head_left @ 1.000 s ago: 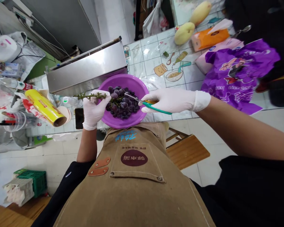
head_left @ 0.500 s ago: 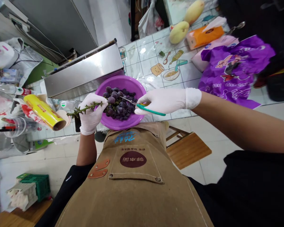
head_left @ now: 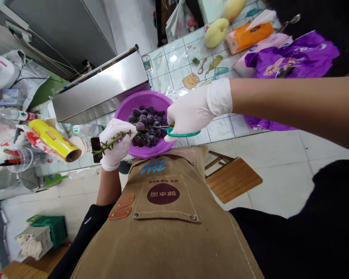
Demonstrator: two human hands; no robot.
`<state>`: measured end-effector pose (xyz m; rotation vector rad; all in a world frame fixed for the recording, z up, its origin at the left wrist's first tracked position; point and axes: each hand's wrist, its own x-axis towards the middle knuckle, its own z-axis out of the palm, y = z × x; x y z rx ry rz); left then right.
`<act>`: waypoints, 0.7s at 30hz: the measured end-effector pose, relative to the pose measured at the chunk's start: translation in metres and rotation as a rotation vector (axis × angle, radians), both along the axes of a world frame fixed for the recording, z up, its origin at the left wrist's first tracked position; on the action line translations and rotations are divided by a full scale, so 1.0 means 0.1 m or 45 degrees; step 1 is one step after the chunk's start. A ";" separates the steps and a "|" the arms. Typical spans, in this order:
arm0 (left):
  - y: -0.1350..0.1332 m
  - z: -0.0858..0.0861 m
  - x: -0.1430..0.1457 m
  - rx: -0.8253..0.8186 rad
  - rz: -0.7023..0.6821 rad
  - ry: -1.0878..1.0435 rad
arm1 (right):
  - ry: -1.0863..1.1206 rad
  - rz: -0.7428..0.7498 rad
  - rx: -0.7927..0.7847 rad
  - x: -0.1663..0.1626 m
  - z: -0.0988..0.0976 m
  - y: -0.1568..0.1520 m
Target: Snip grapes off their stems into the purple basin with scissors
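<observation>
A purple bowl (head_left: 128,106) of dark grapes (head_left: 147,126) sits at the near edge of the tiled counter. My left hand (head_left: 114,144), in a white glove, is closed on a green grape stem (head_left: 110,143) that slants down to the left, its upper end still among the grapes. My right hand (head_left: 193,112), gloved too, grips green-handled scissors (head_left: 177,133) whose blades reach into the bunch over the bowl.
A steel box (head_left: 100,90) stands behind the bowl. A yellow cling-film roll (head_left: 50,139), a phone (head_left: 95,147), bottles and clutter lie to the left. Yellow fruit (head_left: 216,32), an orange tissue pack (head_left: 248,36) and a purple bag (head_left: 291,62) lie at right. A wooden stool (head_left: 232,180) stands below.
My left hand has dropped and tilted the stem's free end down to the left. My right hand has moved closer in over the bowl, and the view has shifted a little.
</observation>
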<state>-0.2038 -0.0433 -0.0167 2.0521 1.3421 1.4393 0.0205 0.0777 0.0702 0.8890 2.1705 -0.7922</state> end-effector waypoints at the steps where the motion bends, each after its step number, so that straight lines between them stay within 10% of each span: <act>1: 0.00 0.01 0.01 0.020 -0.013 0.011 | -0.022 0.017 -0.013 -0.01 0.00 0.01; 21: -0.01 -0.08 0.04 0.073 -0.033 0.038 | 0.157 0.026 -0.072 0.16 -0.26 0.01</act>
